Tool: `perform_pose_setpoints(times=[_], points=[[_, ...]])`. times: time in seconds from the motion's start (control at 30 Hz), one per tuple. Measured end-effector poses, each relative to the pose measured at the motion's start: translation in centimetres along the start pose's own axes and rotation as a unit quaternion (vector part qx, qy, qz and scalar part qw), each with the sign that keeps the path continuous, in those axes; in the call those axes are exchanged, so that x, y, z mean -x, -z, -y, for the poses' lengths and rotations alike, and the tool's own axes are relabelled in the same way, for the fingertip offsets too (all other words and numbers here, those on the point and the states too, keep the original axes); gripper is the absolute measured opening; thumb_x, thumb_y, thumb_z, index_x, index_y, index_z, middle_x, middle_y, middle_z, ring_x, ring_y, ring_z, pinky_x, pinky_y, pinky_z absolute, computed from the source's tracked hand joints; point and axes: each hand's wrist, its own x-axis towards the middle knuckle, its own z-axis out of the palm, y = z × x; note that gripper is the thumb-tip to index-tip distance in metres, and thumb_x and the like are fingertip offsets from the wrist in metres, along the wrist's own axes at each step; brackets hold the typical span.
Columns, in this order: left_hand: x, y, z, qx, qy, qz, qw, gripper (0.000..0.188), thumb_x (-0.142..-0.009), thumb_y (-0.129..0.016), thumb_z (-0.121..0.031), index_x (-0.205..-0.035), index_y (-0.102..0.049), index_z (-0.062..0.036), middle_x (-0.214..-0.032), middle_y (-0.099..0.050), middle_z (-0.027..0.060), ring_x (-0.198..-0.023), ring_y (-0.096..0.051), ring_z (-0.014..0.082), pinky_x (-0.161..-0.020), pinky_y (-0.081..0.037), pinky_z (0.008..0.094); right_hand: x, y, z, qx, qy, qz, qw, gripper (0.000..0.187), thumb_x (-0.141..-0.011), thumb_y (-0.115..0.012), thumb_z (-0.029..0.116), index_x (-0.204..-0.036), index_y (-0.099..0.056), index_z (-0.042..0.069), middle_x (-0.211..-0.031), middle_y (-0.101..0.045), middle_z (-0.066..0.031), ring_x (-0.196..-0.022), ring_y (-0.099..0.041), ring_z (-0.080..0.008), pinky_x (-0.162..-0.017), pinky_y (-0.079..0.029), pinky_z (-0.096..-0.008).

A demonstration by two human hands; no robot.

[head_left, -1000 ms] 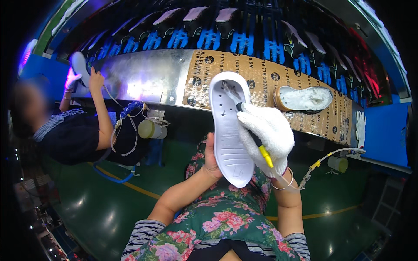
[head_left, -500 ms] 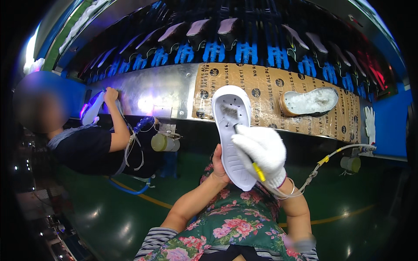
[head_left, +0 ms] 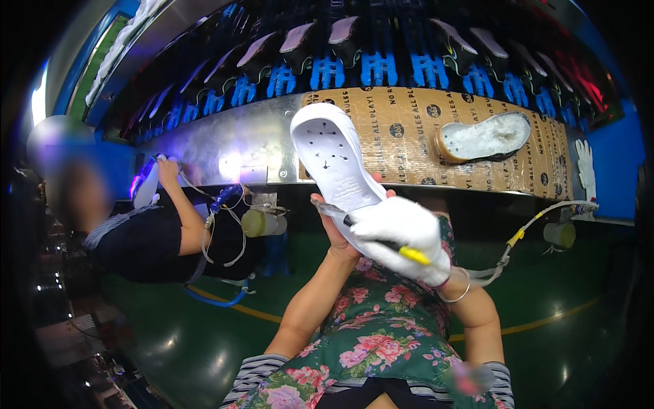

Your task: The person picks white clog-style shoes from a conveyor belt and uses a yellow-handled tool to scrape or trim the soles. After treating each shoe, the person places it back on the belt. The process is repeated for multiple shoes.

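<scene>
A white shoe sole is held tilted in front of me, heel end up and to the left, its inner face with several small holes turned toward me. My bare left hand supports it from beneath, fingers wrapped round its edges. My right hand, in a white knit glove, is closed on a hose-fed brush with a yellow fitting. The bristles lie along the sole's left edge, near my left fingers. The lower end of the sole is hidden behind the glove.
Cardboard covers part of the metal bench; another sole on a shoe lies there. A white glove hangs at right. Shoes on a blue-clamped rack line the back. A co-worker handles a shoe at left.
The brush has moved from the sole's upper inner face down to its left edge. The sole has shifted left and tilted more, and my left hand reaches further beneath it.
</scene>
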Motion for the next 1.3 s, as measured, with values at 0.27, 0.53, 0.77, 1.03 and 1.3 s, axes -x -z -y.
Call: perform_pose_setpoints(times=[0.27,0.53,0.77,1.03,1.3], points=[[-0.8,1.5,-1.8,-0.067,0.013,-0.027,0.997,0.11,-0.09,-0.047,-0.091,-0.16,-0.039,-0.007,-0.144,-0.06,0.0216,-0.12,-0.064,0.0482,-0.095,-0.06,0.0628,0.4,-0.3,-0.8,0.014,0.096,0.052,0.994,0.04,-0.071,-0.088,0.007,-0.11,-0.08,0.011,-0.112,-0.08,-0.0085,-0.099,-0.076,-0.0274,-0.084,-0.057,-0.0398],[-1.4,0.1,-2.6,-0.008,0.025,0.035,0.999,0.115,-0.087,-0.05,-0.094,-0.16,-0.037,-0.0064,-0.146,-0.058,0.0189,-0.117,-0.063,0.0482,-0.096,-0.056,0.065,0.1,0.0,-0.2,0.02,0.12,0.057,0.991,0.029,-0.077,-0.088,0.006,-0.105,-0.08,0.009,-0.102,-0.079,-0.0114,-0.088,-0.076,-0.0294,-0.077,-0.059,-0.0386],[-2.2,-1.4,-2.6,0.046,0.022,0.063,0.997,0.117,-0.082,-0.062,-0.091,-0.161,-0.036,-0.0081,-0.139,-0.056,0.026,-0.121,-0.057,0.0479,-0.096,-0.053,0.0667,-0.1,1.3,-0.8,-0.045,0.033,0.077,0.995,0.032,-0.077,-0.086,0.004,-0.107,-0.08,0.013,-0.105,-0.079,-0.0076,-0.095,-0.076,-0.0306,-0.083,-0.059,-0.0413],[-2.6,-0.3,-4.5,-0.034,0.097,0.074,0.992,0.118,-0.081,-0.066,-0.089,-0.162,-0.037,-0.0073,-0.15,-0.052,0.0258,-0.115,-0.06,0.0457,-0.09,-0.057,0.0554,0.2,1.5,-0.4,-0.103,-0.015,0.083,0.991,0.029,-0.081,-0.088,0.006,-0.108,-0.08,0.011,-0.106,-0.08,-0.0091,-0.096,-0.076,-0.0272,-0.083,-0.06,-0.0399],[-4.5,0.8,-5.4,-0.047,0.2,0.186,0.961,0.117,-0.081,-0.065,-0.09,-0.153,-0.044,0.0002,-0.134,-0.058,0.0263,-0.094,-0.064,0.0377,-0.075,-0.055,0.0453,1.4,1.6,0.6,-0.216,-0.095,0.147,0.96,0.023,-0.08,-0.088,0.005,-0.102,-0.082,0.009,-0.107,-0.081,-0.009,-0.094,-0.077,-0.0263,-0.086,-0.061,-0.0389]])
